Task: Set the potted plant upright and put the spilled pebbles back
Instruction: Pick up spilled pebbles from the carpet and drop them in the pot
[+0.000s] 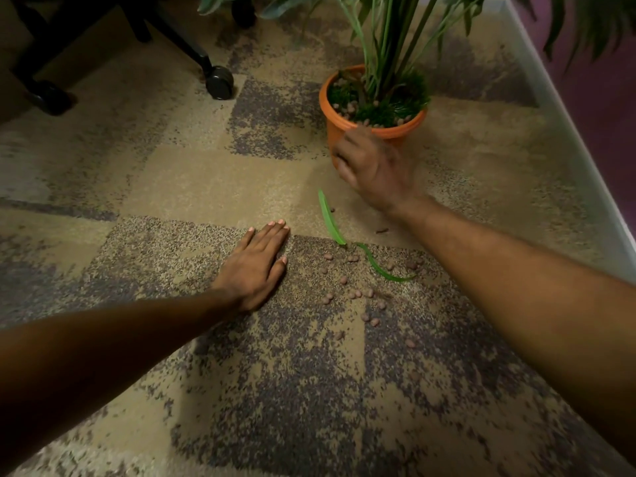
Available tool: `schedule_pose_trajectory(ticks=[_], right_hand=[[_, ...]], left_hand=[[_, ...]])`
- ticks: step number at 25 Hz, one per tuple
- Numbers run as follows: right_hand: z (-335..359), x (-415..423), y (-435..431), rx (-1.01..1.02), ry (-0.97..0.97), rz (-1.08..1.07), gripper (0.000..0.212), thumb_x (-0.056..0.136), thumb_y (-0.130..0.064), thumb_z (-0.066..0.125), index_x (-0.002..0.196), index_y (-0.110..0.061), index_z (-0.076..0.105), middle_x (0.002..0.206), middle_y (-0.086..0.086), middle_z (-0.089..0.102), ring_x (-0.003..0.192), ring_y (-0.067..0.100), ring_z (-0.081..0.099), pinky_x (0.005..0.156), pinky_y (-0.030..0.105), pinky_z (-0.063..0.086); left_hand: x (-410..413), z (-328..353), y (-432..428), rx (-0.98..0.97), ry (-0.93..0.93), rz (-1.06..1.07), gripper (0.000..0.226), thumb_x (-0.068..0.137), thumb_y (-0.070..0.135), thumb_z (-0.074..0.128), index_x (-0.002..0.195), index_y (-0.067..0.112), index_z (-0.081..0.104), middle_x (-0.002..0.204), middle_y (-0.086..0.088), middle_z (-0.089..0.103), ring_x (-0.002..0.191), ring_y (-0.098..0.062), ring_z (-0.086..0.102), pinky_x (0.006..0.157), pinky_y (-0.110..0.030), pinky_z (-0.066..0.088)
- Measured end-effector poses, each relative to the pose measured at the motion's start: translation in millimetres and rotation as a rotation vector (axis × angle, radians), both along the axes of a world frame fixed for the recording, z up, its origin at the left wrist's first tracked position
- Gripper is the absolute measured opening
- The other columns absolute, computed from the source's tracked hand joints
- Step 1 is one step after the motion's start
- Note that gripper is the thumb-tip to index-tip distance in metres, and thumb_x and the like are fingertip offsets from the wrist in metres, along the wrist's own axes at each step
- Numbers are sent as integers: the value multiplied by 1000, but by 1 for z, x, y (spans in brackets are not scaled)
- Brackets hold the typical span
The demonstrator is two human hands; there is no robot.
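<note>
1. Head view: the orange pot (335, 130) stands upright on the carpet (192, 187), its plant (389, 46) rising out of the top of the picture, some pebbles lying on the soil inside.
2. The right hand (373, 166) is blurred at the pot's near rim, fingers curled; whether its grip holds anything cannot be told.
3. The left hand (256, 265) lies flat on the carpet, grip wide and holding nothing.
4. Spilled pebbles (358, 293) lie scattered between the forearms, beside two fallen leaves (330, 220).
</note>
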State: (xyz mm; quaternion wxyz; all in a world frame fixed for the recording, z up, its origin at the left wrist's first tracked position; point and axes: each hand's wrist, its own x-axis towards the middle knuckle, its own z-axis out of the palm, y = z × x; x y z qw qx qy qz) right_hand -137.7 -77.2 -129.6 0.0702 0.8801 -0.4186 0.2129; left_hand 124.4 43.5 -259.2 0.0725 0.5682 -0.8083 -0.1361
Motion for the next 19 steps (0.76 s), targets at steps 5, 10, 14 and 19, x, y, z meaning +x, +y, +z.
schedule_pose_trajectory(ticks=[5, 10, 14, 19], right_hand=[[-32, -16, 32, 220, 19, -67, 16, 90, -9, 67, 106, -12, 64, 105, 7, 62, 99, 25, 58, 78, 37, 51], [-44, -25, 48, 565, 77, -237, 33, 98, -14, 59, 129, -23, 60, 133, 0, 57, 113, 22, 59, 95, 43, 54], [-44, -19, 61, 710, 90, -259, 46, 98, -5, 58, 140, -22, 56, 146, 1, 53, 127, 23, 57, 106, 45, 51], [-35, -18, 65, 758, -28, -270, 57, 93, 0, 67, 144, -22, 54, 149, 0, 52, 129, 21, 56, 109, 43, 48]], left_hand=[[-44, 21, -31, 13, 154, 13, 72, 108, 55, 44, 168, 23, 21, 175, -2, 21, 158, -21, 23, 130, -40, 18], [-81, 31, -42, -46, 152, -185, 49, 105, 26, 60, 153, 25, 53, 160, -5, 50, 142, -27, 50, 116, -41, 44], [-94, 36, -46, -35, 76, -146, 32, 104, 22, 63, 134, 28, 71, 144, 2, 64, 128, -21, 56, 104, -36, 49], [-95, 46, -46, 228, 595, 173, 25, 102, 5, 63, 114, 19, 79, 107, 6, 80, 86, -1, 75, 74, -12, 57]])
